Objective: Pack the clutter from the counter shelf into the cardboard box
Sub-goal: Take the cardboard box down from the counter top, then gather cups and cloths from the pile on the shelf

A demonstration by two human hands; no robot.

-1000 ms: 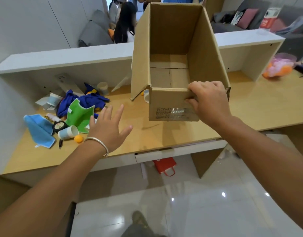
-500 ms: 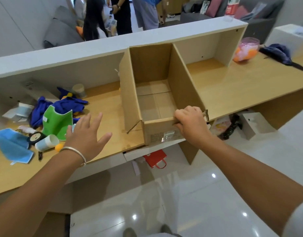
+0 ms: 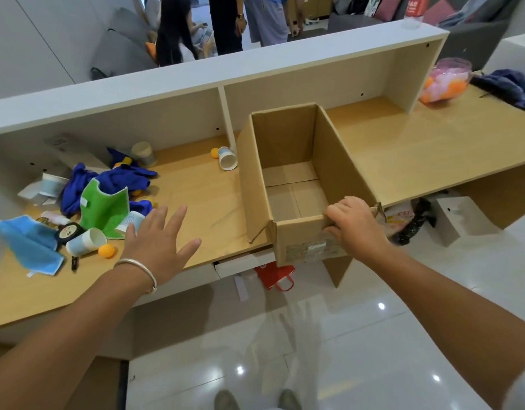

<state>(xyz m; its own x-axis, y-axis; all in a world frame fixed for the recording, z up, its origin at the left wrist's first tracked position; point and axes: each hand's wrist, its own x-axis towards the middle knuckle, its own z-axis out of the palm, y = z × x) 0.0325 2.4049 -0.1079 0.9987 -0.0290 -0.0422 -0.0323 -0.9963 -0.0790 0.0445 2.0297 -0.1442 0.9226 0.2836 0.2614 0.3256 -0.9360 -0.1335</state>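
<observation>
Box point(image 3: 296, 184) sits open and empty on the counter point(image 3: 418, 152), near end overhanging the edge, right hand point(image 3: 354, 224) clamped on its near rim. Left hand point(image 3: 157, 244) hovers spread, holding nothing, near the clutter: cloths point(image 3: 107, 179), cups point(image 3: 86, 241), balls point(image 3: 106, 250). Nothing is packed yet. Box label point(image 3: 310, 249) is unreadable.

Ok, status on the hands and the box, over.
Right hand gripping cardboard box near rim, box empty. Left hand open, above counter beside the clutter, holding nothing. Paper cup and orange ball nearest. Path clear.
</observation>
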